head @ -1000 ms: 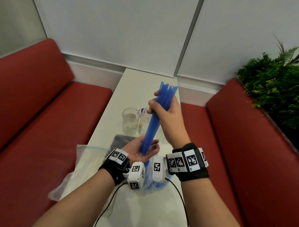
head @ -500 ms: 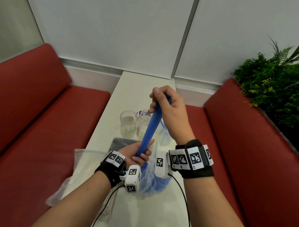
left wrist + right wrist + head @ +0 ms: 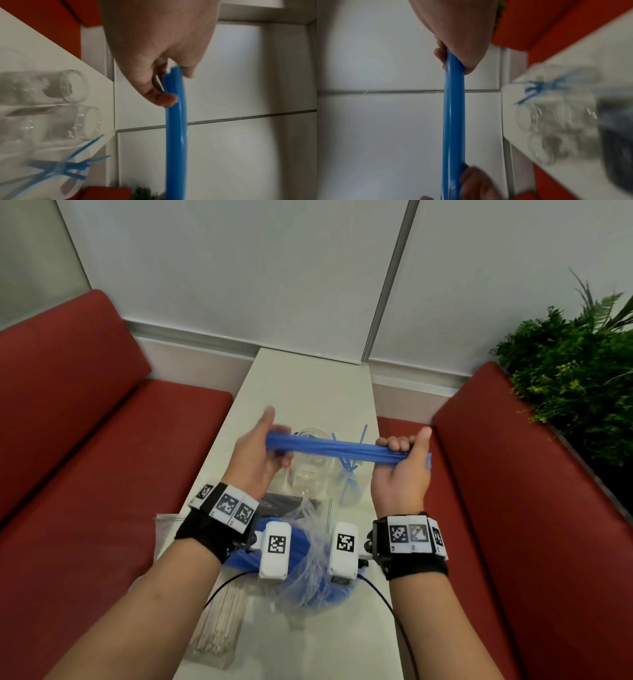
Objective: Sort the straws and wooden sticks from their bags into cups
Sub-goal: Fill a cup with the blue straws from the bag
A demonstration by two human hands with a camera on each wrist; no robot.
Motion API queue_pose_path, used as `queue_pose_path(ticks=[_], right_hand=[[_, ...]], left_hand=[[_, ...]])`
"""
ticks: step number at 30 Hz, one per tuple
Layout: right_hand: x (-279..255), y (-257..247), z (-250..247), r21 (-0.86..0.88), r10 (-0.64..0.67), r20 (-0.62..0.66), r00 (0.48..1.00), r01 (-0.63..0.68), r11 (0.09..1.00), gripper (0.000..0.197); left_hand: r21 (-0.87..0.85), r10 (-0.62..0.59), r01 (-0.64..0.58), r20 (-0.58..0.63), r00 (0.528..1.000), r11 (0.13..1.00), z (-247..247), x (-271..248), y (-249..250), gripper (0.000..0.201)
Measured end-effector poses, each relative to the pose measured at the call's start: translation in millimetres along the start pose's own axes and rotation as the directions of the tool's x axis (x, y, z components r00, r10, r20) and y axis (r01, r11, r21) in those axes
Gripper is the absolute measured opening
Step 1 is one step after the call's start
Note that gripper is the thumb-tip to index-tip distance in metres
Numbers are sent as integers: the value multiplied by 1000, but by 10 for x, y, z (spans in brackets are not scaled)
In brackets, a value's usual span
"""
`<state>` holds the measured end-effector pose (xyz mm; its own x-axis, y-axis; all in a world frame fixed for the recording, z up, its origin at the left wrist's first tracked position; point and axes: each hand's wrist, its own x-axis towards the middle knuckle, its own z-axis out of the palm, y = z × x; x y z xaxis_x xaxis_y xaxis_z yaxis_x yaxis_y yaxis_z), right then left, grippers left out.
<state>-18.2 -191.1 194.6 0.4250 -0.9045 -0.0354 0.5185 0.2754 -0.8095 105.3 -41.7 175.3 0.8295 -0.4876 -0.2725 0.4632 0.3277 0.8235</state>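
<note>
- Bundle of blue straws [image 3: 337, 449] lies level above the worktop [image 3: 308, 385], over the cups
- My left hand [image 3: 255, 455] and right hand [image 3: 402, 470] each have fingers wrapped round one end

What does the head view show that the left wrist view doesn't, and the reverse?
Only the head view shows the right hand, the bag of blue straws and the bag of wooden sticks. Only the left wrist view shows the left fingertips pinching the bundle's end. Both show the left hand, the straw bundle and the clear cups.
</note>
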Motion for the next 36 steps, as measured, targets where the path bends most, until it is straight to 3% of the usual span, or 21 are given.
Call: queue_pose_path(ticks=[3, 4, 5, 7, 9, 12, 14, 16, 17, 19, 20, 22, 25, 26, 28, 30, 32, 33, 34, 35, 36], right_hand=[[-63, 167, -120, -325, 102, -85, 991, -124, 938, 33], [-28, 222, -122, -166, 175, -141, 974, -198, 966, 31], [-48, 274, -176, -125, 206, -125, 971, -221, 967, 30], [-12, 341, -142, -22, 268, -109, 957, -272, 962, 51], [-26, 349, -182, -33, 293, -102, 951, -298, 954, 66], [-2, 250, -208, -9, 370, -143, 918, -375, 927, 50], [49, 168, -207, -20, 438, -145, 887, -445, 895, 43], [26, 164, -176, -91, 440, -102, 892, -449, 889, 41], [9, 179, -172, -153, 410, -54, 910, -414, 898, 38], [-97, 226, -83, -241, 440, 47, 897, -417, 876, 31], [-134, 273, -67, -221, 479, 98, 872, -451, 865, 26], [-197, 343, -69, -191, 522, 147, 840, -493, 849, 22], [-130, 375, -128, -111, 564, 47, 824, -557, 823, 12], [-109, 368, -113, 8, 571, 45, 820, -572, 820, 5], [-63, 400, -54, 139, 628, -28, 778, -619, 773, 17], [-61, 437, 24, 180, 693, 57, 719, -690, 701, 22], [-114, 436, 44, -22, 702, 148, 696, -707, 706, 34], [-129, 396, 25, -243, 696, 190, 692, -654, 716, 44], [-118, 345, 7, -451, 670, 221, 709, -535, 715, 52], [-92, 276, 10, -601, 595, 254, 763, -357, 715, 58], [-66, 200, 29, -643, 501, 346, 793, -187, 742, 62]], left_hand=[[-25, 229, -228, 149, 962, 973, 225, -153, 176, 53], [-41, 285, -283, 185, 940, 958, 283, -204, 198, 55], [-77, 329, -320, 198, 923, 944, 326, -253, 217, 56], [-206, 377, -335, 221, 899, 920, 384, -324, 252, 65], [-288, 388, -306, 292, 874, 907, 445, -368, 259, 84], [-231, 356, -277, 453, 817, 932, 486, -377, 177, 120], [-191, 310, -244, 562, 767, 951, 458, -372, 120, 121], [-81, 267, -279, 618, 739, 957, 470, -386, 88, 100], [-52, 274, -308, 610, 743, 950, 491, -381, 60, 81], [-38, 303, -326, 481, 823, 945, 588, -360, 29, 27], [-39, 316, -328, 394, 863, 944, 624, -355, 53, 15], [-40, 364, -369, 294, 884, 928, 616, -265, 104, 34], [-89, 416, -411, 323, 850, 907, 531, -148, 218, 40], [-94, 422, -416, 344, 839, 904, 515, -116, 229, 40], [-69, 421, -429, 376, 825, 901, 514, -80, 202, 38], [-28, 397, -420, 391, 831, 907, 515, -66, 138, 38], [8, 355, -386, 375, 856, 922, 492, -52, 99, 40], [26, 321, -354, 361, 876, 935, 470, -39, 89, 41], [54, 272, -310, 357, 894, 949, 444, -25, 86, 41], [116, 206, -264, 367, 907, 957, 414, -18, 79, 41], [211, 120, -219, 400, 909, 953, 389, -17, 53, 38]])
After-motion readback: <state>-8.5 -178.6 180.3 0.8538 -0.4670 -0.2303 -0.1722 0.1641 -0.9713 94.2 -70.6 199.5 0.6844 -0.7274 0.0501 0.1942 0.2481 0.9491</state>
